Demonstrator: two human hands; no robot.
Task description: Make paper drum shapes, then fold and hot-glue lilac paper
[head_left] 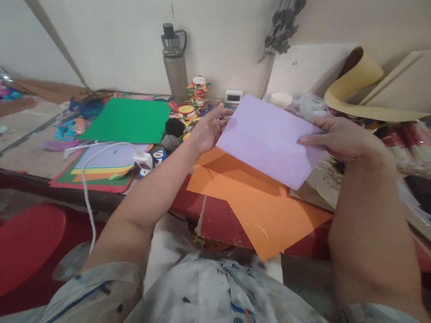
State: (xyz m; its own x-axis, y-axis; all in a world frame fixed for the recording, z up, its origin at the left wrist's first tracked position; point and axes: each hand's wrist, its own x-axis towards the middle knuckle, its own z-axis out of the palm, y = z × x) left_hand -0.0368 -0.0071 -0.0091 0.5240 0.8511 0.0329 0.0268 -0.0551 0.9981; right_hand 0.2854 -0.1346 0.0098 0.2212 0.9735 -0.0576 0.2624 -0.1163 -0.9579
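Observation:
A light purple sheet of paper is held up at a tilt above the work table. My right hand pinches its right side, thumb on the front face and the other fingers partly behind. At the sheet's upper left edge is my left hand, palm turned up and fingers loosely extended. Its fingertips reach the edge and are partly hidden there; no thumb lies on the front. Below the sheet, large orange paper overlaps the red table edge, with a thin yellow strip on it.
Green paper lies at the left, above a stack of coloured sheets. A white charger trails its cable off the table. A grey bottle stands by the wall. Curled yellow sheet and packaged items crowd the right.

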